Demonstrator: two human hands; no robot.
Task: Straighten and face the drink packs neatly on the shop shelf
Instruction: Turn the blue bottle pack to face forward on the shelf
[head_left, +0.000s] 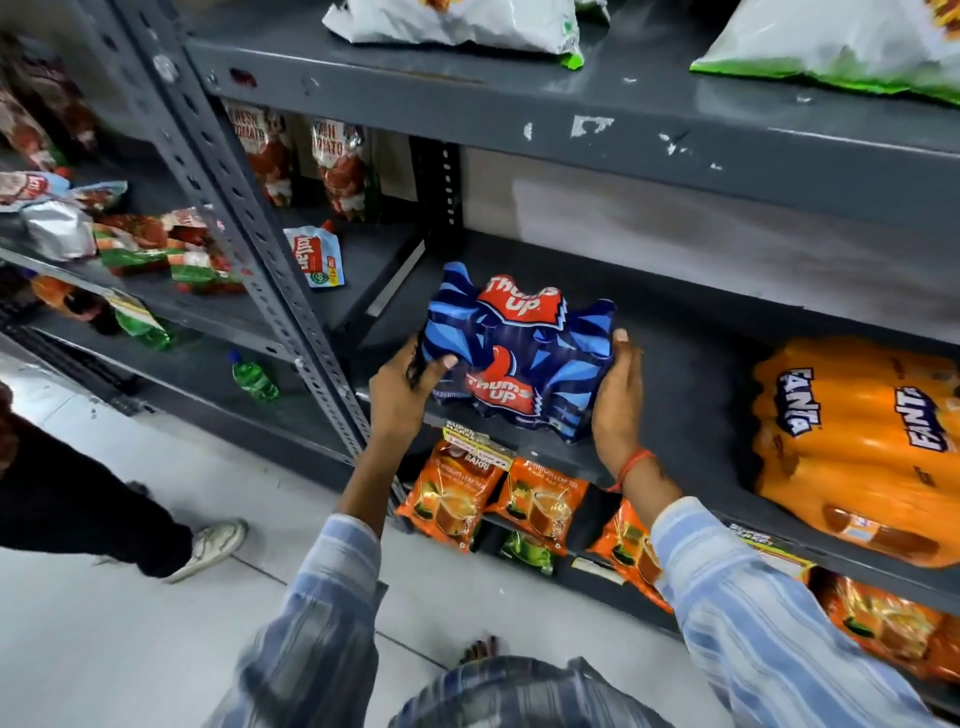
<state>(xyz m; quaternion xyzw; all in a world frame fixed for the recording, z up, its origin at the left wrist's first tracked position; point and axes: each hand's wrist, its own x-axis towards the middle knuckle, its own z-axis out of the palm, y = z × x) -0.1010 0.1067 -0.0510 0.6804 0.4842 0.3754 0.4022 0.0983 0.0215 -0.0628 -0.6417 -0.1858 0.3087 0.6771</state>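
Observation:
A blue shrink-wrapped Thums Up drink pack (514, 348) rests near the front left of the grey metal shelf (691, 395), its red logos facing up. My left hand (402, 395) grips its left side, thumb on top. My right hand (618, 400) presses flat against its right side. An orange Fanta drink pack (862, 447) lies on the same shelf at the right, its front end over the shelf edge.
Orange tea packets (519, 499) hang on the shelf below. Snack bags (457, 23) lie on the shelf above. A slotted upright post (260, 249) stands to the left, with sauce pouches (145, 244) beyond. Another person's leg and shoe (208, 545) are on the floor at left.

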